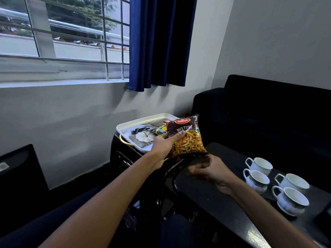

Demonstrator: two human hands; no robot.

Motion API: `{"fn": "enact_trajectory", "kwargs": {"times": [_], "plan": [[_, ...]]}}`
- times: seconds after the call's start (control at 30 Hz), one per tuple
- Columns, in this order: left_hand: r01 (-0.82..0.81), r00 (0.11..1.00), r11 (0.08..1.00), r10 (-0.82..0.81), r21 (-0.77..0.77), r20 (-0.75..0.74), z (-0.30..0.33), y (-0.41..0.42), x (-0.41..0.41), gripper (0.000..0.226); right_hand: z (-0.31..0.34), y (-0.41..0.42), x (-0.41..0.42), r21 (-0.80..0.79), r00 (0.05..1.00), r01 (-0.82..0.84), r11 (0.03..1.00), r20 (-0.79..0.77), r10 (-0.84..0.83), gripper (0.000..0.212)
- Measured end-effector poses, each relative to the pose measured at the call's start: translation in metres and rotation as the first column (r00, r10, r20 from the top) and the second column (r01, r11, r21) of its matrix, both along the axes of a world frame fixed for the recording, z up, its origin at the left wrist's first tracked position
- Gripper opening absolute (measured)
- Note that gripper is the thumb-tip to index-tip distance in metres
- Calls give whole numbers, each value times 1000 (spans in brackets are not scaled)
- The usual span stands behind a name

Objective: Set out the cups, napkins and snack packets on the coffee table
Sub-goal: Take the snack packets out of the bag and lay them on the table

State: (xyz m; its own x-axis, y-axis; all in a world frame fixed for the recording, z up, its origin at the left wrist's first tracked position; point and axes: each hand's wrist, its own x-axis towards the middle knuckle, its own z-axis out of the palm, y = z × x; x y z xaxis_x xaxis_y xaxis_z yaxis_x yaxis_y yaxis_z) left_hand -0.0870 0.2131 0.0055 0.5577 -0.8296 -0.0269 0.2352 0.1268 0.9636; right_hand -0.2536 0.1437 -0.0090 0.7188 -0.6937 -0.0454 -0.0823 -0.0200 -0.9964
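Packet marked MIXTURE (pixel 186 136) sits mid-frame, raised off everything, pinched at its left edge by our left hand (pixel 163 145): thumb on the printed face, the other fingers behind it, clamped on the foil. We judge the edge grip is chosen because the bag is slack and full; held by the seam it hangs flat and can be laid down label-up.

Right hand (pixel 208 169) lies just below the packet, low over the near end of the dark coffee table (pixel 215 199). Fingers loosely curled toward one another, holding nothing we can see (whether they touch the tabletop, we cannot tell). It looks ready to receive or steady the bag.

White tray (pixel 125 127) stands behind the packet on a dark side stand, centre of frame. A second, green-and-yellow packet (pixel 160 130) is in it, partly hidden by the raised one, and a printed napkin with a pale pumpkin (pixel 144 136) lies on the tray floor. So the tray serves as the supply point.

Four white cups (pixel 258 166) are grouped at lower right on the table, close together, handles to the left. Cups look done; snacks under way; napkins not yet out, by our reading.
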Motion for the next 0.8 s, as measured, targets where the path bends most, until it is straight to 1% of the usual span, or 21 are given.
{"fn": "enact_trajectory", "kwargs": {"times": [0.07,0.13,0.17,0.27,0.33,0.4,0.47,0.53,0.67,0.73,0.8], "plan": [[-27,999,1000,27,-7,33,-2,1,5,26,-2,-2,-4,69,998,-55,996,8,55,61],[-6,998,1000,5,1,58,-4,2,4,27,3,-4,-7,115,997,-64,991,56,58,67],[16,998,1000,-17,15,69,-5,2,2,31,5,-5,-7,124,996,-39,991,85,29,68],[83,993,995,-88,55,77,-6,0,-7,54,8,-5,-5,138,977,71,988,189,-97,65],[112,990,992,-117,67,78,-8,1,-11,70,4,-3,-6,107,965,131,986,213,-152,63],[147,985,985,-154,88,83,-11,1,-12,76,-1,-2,-6,79,953,195,978,219,-208,59],[214,973,971,-221,102,63,-12,-1,-16,67,-7,-3,-8,69,942,248,966,216,-257,51],[230,971,967,-236,109,46,-14,-4,-20,49,-13,-3,-11,61,938,272,960,205,-279,45],[82,996,992,-84,95,17,-18,-8,-25,29,-23,3,-21,37,949,247,968,191,-250,47],[50,999,997,-51,64,1,-21,-9,-28,19,-26,5,-25,41,952,228,973,202,-232,51],[43,999,998,-43,55,5,-23,-10,-31,13,-28,5,-28,53,950,222,974,214,-228,54]]}}
